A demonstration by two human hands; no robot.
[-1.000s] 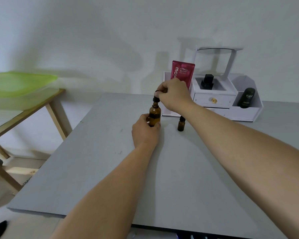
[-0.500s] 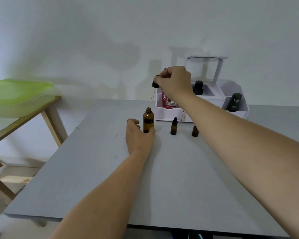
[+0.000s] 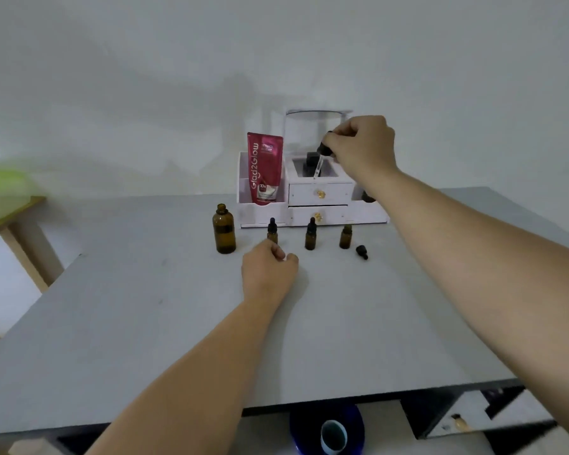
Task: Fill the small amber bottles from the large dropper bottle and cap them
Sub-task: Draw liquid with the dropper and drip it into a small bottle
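The large amber bottle (image 3: pixel 224 232) stands open on the grey table (image 3: pixel 145 323), left of a row of three small amber bottles. The left small bottle (image 3: pixel 272 230) and the middle one (image 3: pixel 310 235) wear black dropper caps. The right one (image 3: pixel 345 237) is open, and its black cap (image 3: pixel 362 251) lies beside it. My right hand (image 3: pixel 362 144) holds the large bottle's dropper (image 3: pixel 321 159) in the air, glass tip down, above the row. My left hand (image 3: pixel 268 270) rests on the table, fingers loosely curled, just in front of the left small bottle.
A white organizer with two drawers (image 3: pixel 319 205) stands at the back of the table, holding a red pouch (image 3: pixel 264 169) and dark containers. A wooden table with something green (image 3: pixel 0 188) is at the left. A blue object (image 3: pixel 329 431) sits below the table's front edge.
My right hand lifted the dropper out of the large bottle and carried it right. My left hand let go of the large bottle and moved right, toward the small bottles.
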